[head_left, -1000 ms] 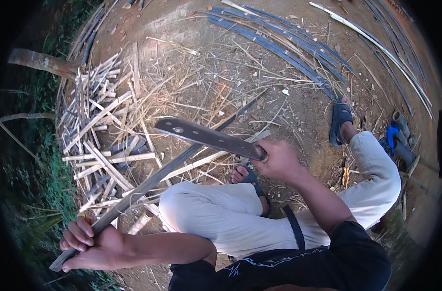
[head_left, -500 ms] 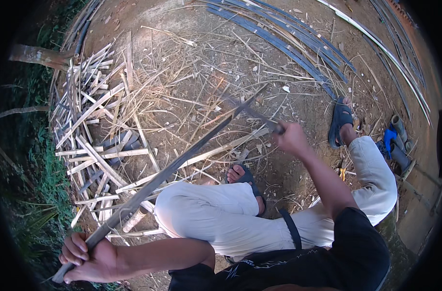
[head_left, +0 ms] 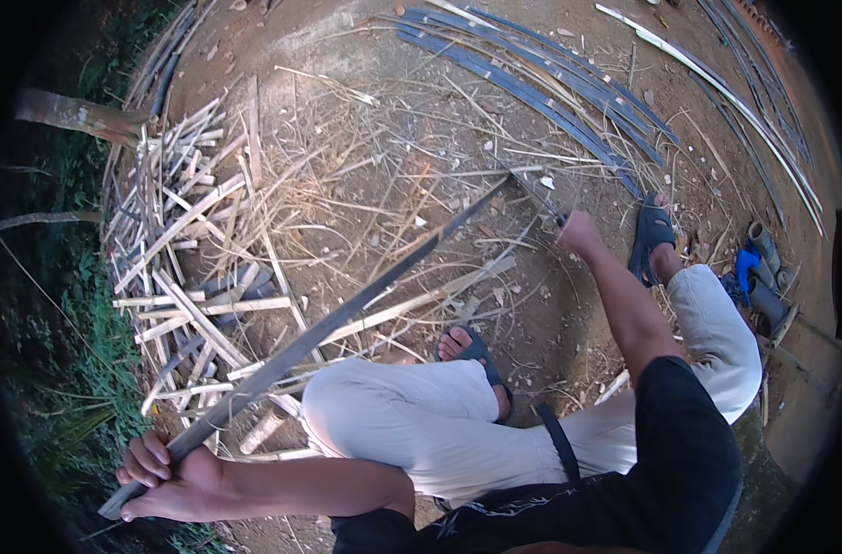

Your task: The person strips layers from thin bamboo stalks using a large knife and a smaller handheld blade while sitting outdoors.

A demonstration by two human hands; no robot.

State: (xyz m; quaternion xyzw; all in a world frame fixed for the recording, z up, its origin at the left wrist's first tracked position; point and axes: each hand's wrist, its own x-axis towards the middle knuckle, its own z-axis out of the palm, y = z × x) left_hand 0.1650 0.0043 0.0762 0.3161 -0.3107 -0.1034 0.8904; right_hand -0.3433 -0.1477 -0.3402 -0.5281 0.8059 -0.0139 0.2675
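My left hand [head_left: 176, 480] is closed around the near end of a long grey-brown bamboo strip [head_left: 324, 328]. The strip slants up across my left knee's side to the middle of the view, where its far end tapers. In my right hand [head_left: 582, 233] is the dark handle of a knife [head_left: 536, 197], whose thin blade looks nearly edge-on. The blade meets or crosses the strip's far tip; whether it touches cannot be made out.
Cut bamboo pieces [head_left: 194, 314] lie heaped at the left, beside a tree trunk [head_left: 79, 113] and green plants. Thin shavings [head_left: 319, 175] litter the ground. Long dark strips [head_left: 532, 78] lie at the far right. Boots [head_left: 767, 277] with a blue cloth stand beyond my right knee.
My right hand has moved right and slightly farther away, taking the knife from partway along the strip to its far tip. My left hand keeps its grip with little movement.
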